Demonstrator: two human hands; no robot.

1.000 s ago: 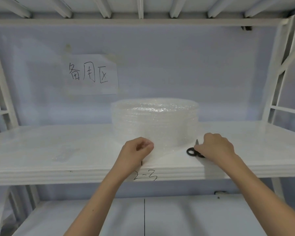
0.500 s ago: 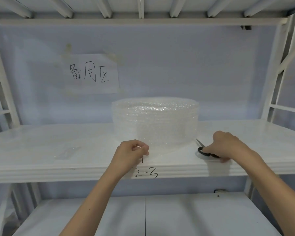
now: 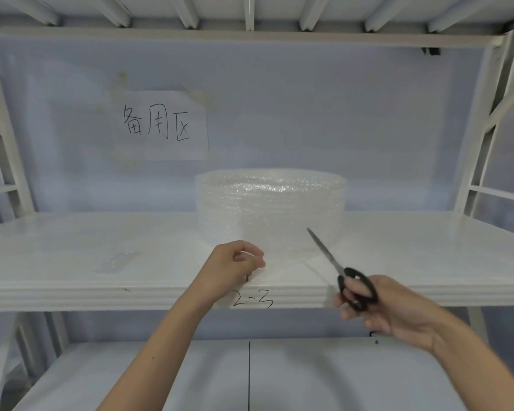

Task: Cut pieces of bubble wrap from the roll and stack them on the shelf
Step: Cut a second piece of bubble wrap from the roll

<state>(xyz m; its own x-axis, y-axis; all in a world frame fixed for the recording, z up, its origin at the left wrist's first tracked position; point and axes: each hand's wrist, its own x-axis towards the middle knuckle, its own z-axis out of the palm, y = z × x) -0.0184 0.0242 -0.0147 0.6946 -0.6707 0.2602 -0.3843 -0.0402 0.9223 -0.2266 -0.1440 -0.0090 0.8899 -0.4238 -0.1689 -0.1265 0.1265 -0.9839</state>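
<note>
While the clear, round roll of bubble wrap (image 3: 270, 212) stands on the white metal shelf (image 3: 72, 256), its loose front edge is pinched by the curled left hand (image 3: 235, 266). Black-handled steel scissors (image 3: 343, 275) (blades together, tip toward the roll) are gripped by the right hand (image 3: 389, 310), fingers curled through the loops.

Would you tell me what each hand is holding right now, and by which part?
The right hand holds the scissors by their black handle loops, blades shut. The left hand pinches the loose front edge of the bubble wrap roll.
</note>
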